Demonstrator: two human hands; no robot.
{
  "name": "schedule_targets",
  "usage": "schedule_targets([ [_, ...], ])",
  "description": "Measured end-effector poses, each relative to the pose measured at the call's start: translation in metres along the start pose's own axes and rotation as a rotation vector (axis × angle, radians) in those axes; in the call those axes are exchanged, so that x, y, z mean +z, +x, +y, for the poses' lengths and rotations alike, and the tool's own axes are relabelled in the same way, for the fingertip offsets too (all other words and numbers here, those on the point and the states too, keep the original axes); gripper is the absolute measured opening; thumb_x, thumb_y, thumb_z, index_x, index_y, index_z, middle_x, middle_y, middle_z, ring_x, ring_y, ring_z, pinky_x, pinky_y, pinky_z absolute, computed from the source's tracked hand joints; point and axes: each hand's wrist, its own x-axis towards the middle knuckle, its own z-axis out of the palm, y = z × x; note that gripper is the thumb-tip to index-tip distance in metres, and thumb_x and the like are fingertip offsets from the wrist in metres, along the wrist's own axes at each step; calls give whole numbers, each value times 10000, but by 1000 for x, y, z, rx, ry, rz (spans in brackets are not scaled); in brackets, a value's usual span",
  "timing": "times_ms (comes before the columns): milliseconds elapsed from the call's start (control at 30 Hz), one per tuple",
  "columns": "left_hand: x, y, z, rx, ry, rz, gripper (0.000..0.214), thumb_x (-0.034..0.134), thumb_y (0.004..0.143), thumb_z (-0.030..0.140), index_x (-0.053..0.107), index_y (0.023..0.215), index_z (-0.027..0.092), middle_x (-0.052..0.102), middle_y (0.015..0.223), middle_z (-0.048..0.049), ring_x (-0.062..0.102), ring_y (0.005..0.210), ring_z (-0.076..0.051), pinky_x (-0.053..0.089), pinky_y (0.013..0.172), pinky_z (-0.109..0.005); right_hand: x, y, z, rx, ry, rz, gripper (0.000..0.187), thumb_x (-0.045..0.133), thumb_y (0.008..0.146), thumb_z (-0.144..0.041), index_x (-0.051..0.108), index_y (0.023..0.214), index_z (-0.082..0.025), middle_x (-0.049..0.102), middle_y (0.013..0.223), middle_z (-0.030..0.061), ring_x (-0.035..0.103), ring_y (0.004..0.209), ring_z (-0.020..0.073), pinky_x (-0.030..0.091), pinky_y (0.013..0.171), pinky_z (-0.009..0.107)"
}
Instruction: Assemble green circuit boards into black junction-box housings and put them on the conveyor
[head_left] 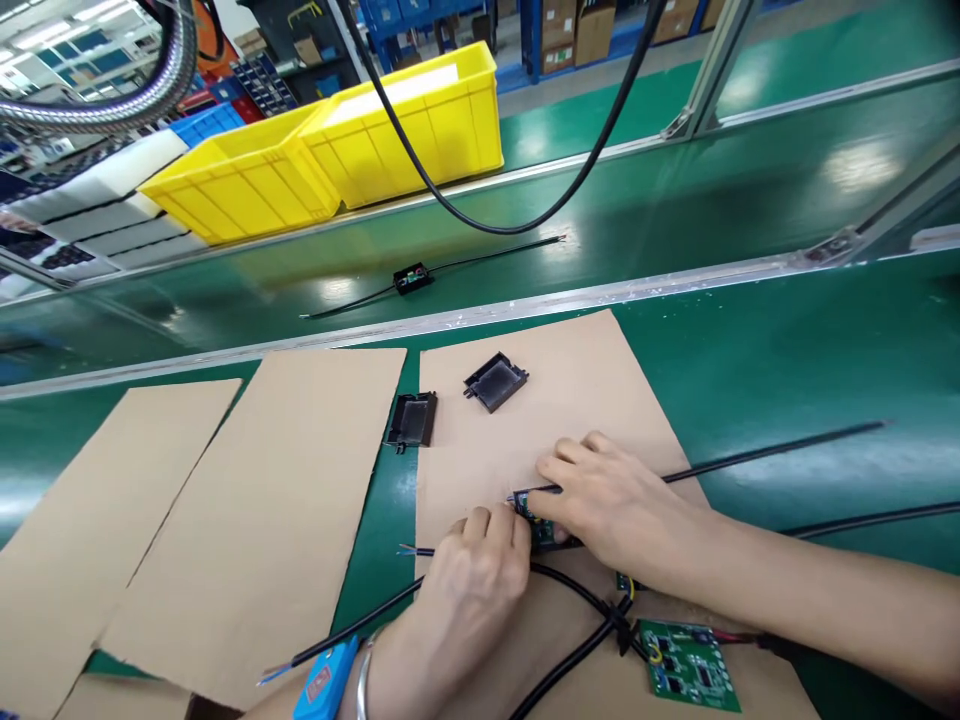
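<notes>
Black trays (496,384): lay beyond the fingers.
Black cable (571,580): curved just nearside of them.
Held board (541,530): long axis was hidden.
Right hand (615,495): pinched it.
Left hand (484,565): fingers bunched, grip hidden.

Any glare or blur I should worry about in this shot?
Head view: bright glare patches on the green surface beyond the near metal rail; head view: ceiling lights at upper left look washed out; head view: left hand and right hand look fairly sharp, but the small circuit board between them is partly covered.
</notes>
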Motion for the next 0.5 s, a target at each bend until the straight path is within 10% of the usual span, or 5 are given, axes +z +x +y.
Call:
schedule_targets([
  [300, 9, -2, -7, -143, -262, 151, 183, 489, 893, 77, 593, 785, 183, 591, 723, -25, 569, 640, -191, 484, 539, -304, -3, 34, 2, 144, 87, -99, 307, 769, 739, -383, 595, 859, -162, 663, 835, 68, 602, 844, 251, 407, 666, 325],
  [500, -2, 3, -19, -182, -502, 1, 83, 523, 910, 160, 600, 897, 186, 588, 878, -49, 558, 827, -220, 507, 744, -371, -1, 44, 6, 125, 103, -196, 307, 805, 710, -396, 632, 844, -181, 686, 861, 43, 635, 832, 248, 417, 672, 319],
])
